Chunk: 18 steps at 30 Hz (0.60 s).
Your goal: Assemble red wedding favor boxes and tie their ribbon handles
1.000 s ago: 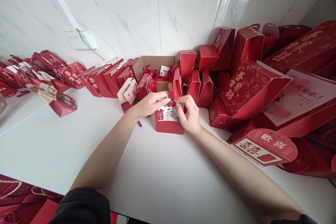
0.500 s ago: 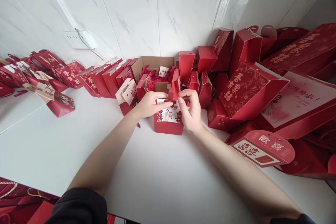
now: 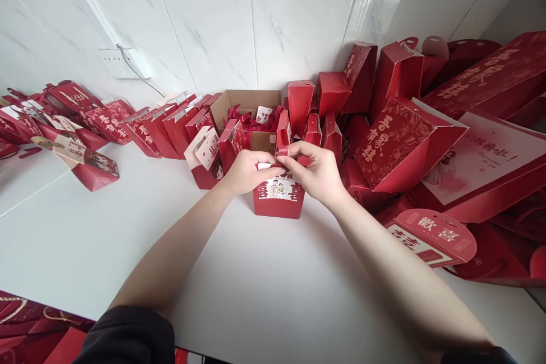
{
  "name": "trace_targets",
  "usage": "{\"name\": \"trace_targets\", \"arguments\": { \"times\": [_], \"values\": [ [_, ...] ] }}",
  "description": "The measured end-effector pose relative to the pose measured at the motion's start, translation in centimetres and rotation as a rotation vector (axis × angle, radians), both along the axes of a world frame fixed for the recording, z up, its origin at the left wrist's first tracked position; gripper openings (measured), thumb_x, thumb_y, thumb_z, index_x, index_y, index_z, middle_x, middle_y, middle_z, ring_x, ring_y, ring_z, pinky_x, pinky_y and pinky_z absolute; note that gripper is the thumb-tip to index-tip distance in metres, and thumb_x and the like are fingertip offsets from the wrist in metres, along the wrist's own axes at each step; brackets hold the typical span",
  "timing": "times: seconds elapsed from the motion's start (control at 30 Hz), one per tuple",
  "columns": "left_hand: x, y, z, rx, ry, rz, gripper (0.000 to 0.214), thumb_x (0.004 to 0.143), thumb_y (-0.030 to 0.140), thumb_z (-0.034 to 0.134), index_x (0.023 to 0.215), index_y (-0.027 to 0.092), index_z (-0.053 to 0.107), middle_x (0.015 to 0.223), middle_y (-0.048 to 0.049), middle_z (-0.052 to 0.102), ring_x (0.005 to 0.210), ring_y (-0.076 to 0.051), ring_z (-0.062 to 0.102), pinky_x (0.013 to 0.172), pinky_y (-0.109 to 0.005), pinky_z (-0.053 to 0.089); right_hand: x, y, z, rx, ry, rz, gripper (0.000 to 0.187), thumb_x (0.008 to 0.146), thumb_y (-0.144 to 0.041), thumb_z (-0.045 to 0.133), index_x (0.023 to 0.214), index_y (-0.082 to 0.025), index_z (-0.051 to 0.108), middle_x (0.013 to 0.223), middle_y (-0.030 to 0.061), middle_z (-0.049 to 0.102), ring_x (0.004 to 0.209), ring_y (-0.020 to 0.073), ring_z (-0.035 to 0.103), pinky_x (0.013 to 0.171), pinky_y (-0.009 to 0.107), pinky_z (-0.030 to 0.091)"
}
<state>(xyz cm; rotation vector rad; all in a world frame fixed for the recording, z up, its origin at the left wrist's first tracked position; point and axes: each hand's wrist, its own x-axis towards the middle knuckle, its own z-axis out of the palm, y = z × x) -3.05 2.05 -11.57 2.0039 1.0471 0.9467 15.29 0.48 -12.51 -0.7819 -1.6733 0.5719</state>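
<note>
A small red gift box with a white printed panel of a couple stands upright on the white table. My left hand pinches the top edge of this box, thumb across its front. At the box's top, my right hand is closed on a red ribbon, with thumb and index finger pressed together. The ribbon's lower part is hidden behind my fingers.
Behind my hands is a cardboard carton holding red ribbons and a white tag. Red gift boxes crowd the right side, with more along the wall at left. A cabled socket is on the tiled wall.
My right hand has moved in over the box top and turned inward, bending the ribbon toward the left. The box has shifted slightly right in view, and my left hand keeps its hold.
</note>
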Motion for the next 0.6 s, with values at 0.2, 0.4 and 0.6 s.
{"name": "trace_targets", "arguments": {
  "times": [0.2, 0.4, 0.6],
  "values": [
    [0.2, -0.4, 0.5, 0.052, 0.050, 0.006, 0.028, 0.079, 0.042, 0.070, 0.077, 0.014, 0.073, 0.077, -0.0044, 0.072, 0.073, -0.019, 0.066, 0.065, -0.028, 0.050, 0.2, 0.0, 0.4, -0.042, 0.018, 0.038, 0.010, 0.087, -0.029, 0.066, 0.086, -0.019, 0.065, 0.085, 0.0023, 0.070, 0.079, 0.0167, 0.065, 0.076, 0.031, 0.053],
    [-0.5, -0.4, 1.1, -0.040, 0.142, -0.026, 0.027, 0.077, 0.043, 0.071, 0.076, 0.016, 0.070, 0.072, -0.0030, 0.068, 0.069, -0.019, 0.064, 0.058, -0.029, 0.048, 2.5, 0.2, 1.9, -0.180, -0.138, 0.135, 0.023, 0.095, -0.041, 0.054, 0.091, -0.020, 0.062, 0.083, 0.0020, 0.068, 0.074, 0.0154, 0.062, 0.069, 0.028, 0.049],
    [-1.1, -0.1, 1.5, 0.059, 0.156, -0.025, 0.025, 0.078, 0.039, 0.072, 0.091, 0.017, 0.070, 0.094, -0.0034, 0.071, 0.091, -0.019, 0.065, 0.081, -0.031, 0.050, 3.3, 0.0, 2.4, -0.198, -0.377, 0.196, 0.021, 0.092, -0.036, 0.058, 0.092, -0.020, 0.071, 0.090, 0.0017, 0.072, 0.078, 0.0166, 0.063, 0.070, 0.028, 0.048]
  ]
}}
